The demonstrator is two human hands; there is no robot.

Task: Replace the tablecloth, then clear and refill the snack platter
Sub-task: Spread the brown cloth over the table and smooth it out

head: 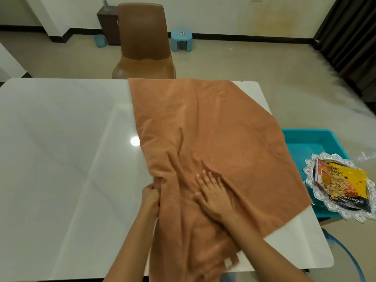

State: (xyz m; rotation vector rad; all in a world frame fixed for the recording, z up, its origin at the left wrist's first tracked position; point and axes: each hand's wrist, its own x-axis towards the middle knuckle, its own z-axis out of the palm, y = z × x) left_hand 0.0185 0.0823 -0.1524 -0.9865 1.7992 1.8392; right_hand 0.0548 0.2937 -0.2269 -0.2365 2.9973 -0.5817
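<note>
Low in the frame, your left hand grips the orange tablecloth's bunched edge; your right hand presses flat on it, fingers spread. At right, the silver snack platter holds a nut packet.

Plain terracotta-brown plush tablecloth: unpatterned, darker in its folds. Glossy white stone-look worktop: faint pale-grey veining, one bright round reflection. Silver scalloped metal platter: rim embossed with a repeating petal motif. Yellow foil snack packet: black lettering, black lower band with white letters, red-orange side, printed picture of tan nuts. Turquoise rectangular plastic tub: plain. Moulded brown plastic chair: uniform colour. Small light-blue plastic stool. Dark brown wooden cabinet. Glossy beige tiled floor, edged by a black skirting band below cream walls. Dark brown pleated curtain: vertically striped by its folds.
</note>
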